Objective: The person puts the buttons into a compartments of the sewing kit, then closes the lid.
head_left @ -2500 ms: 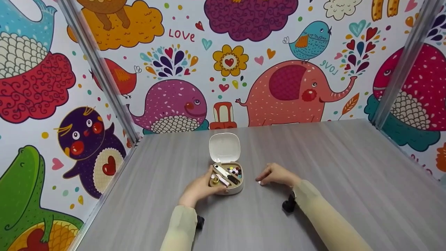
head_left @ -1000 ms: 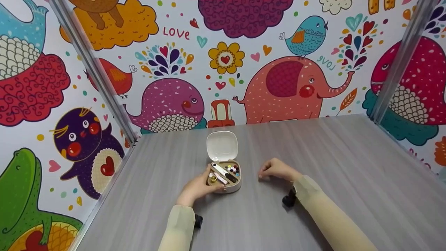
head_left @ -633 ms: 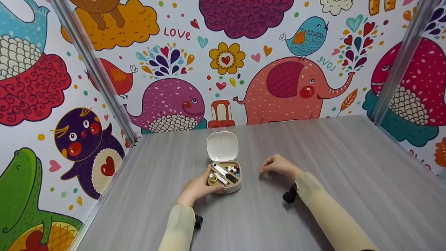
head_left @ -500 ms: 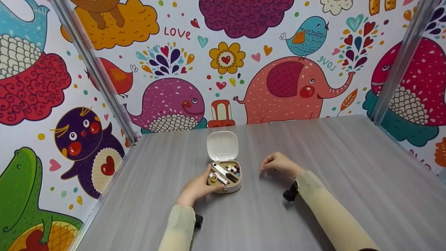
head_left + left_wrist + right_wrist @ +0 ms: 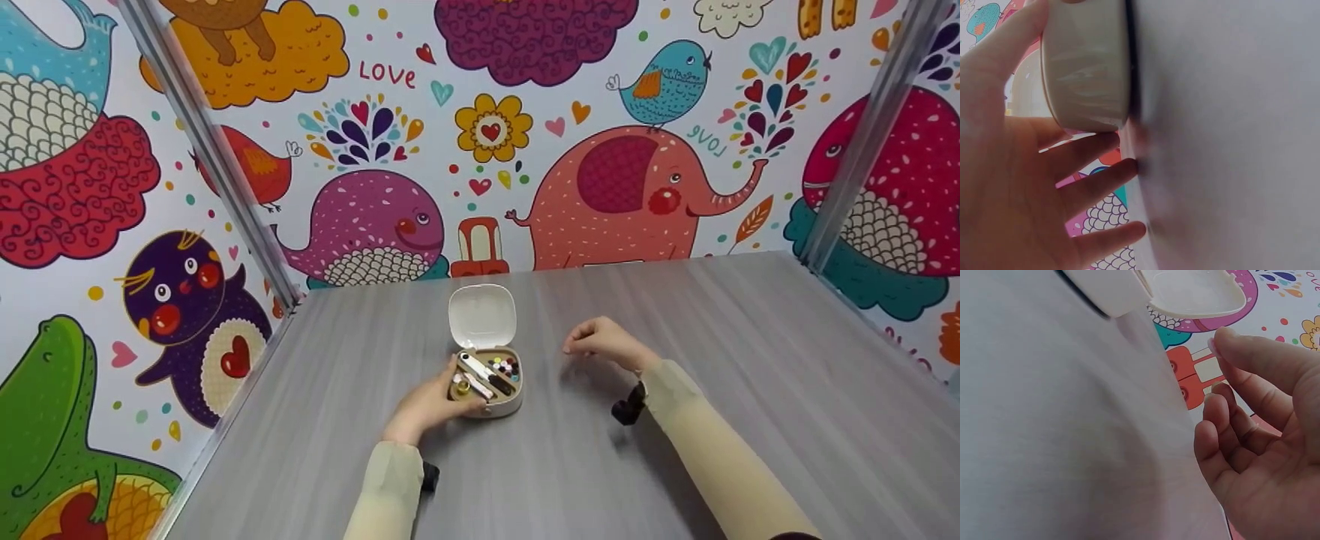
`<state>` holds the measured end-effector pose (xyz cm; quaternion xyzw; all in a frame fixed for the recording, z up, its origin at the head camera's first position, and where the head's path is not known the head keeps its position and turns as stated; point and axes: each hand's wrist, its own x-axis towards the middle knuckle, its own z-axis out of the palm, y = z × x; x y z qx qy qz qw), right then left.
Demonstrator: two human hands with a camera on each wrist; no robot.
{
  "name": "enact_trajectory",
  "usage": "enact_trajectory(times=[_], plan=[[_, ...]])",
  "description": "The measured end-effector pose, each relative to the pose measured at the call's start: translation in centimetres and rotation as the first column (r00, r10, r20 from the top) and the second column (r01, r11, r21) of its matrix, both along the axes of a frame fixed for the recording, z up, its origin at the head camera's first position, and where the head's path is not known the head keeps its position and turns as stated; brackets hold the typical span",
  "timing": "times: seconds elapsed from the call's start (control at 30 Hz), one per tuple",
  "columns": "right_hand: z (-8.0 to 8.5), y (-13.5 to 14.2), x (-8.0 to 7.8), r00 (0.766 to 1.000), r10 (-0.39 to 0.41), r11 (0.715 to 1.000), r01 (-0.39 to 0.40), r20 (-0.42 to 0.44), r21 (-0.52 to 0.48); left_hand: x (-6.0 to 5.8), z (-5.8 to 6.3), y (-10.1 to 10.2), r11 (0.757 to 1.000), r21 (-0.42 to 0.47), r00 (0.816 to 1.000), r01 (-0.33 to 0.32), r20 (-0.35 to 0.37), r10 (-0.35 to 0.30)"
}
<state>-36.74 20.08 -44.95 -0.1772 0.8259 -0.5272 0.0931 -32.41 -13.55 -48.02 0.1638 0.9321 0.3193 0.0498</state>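
Observation:
A small white sewing box (image 5: 504, 409) stands on the table with its lid (image 5: 482, 316) raised. My left hand (image 5: 429, 405) grips its near left side, thumb along the front; in the left wrist view three fingers spread beside the wall. Inside lie a white tool with a black end (image 5: 486, 373), a gold ring-like piece (image 5: 463, 388) and several small coloured pieces (image 5: 506, 367). To the right, my right hand (image 5: 611, 345) is raised above the table. Its thumb and forefinger pinch a small pale button (image 5: 1212, 346), mostly hidden by the fingertips; the other fingers curl loosely.
The grey wood-grain table (image 5: 360, 337) reaches back to a wall (image 5: 525, 187) printed with cartoon animals. Metal posts stand at the corners, one at the left (image 5: 217, 165). A black wrist camera (image 5: 628, 405) hangs under the right sleeve.
My right hand has risen off the table and moved away from me and slightly right, carrying the button. The left hand stays on the box. The head view shifts slightly.

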Motion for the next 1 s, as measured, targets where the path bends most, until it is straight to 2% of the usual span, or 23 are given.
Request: enact_trajectory(times=[0.37, 0.53, 0.93, 1.0], plan=[[-0.3, 0.3, -1.5, 0.999, -0.031, 0.999, 0.031, -0.016, -0.035, 0.1, -0.1, -0.2, 1.000, -0.008, 1.000, -0.002, -0.003, 0.002], [-0.2, 0.2, -1.5, 0.999, -0.038, 0.998, 0.038, -0.004, -0.050, 0.2, -0.2, -0.2, 1.000, -0.017, 1.000, 0.004, -0.021, -0.004], [-1.2, -1.4, -1.5, 0.998, -0.068, 0.994, 0.068, 0.005, -0.086, 0.2, 0.0, 0.0, 1.000, -0.014, 1.000, -0.003, 0.000, 0.003], [-0.7, -2.0, -1.0, 0.997, -0.068, 0.993, 0.069, 0.020, -0.092, 0.2, 0.1, 0.1, 1.000, -0.013, 1.000, -0.004, -0.002, 0.004]])
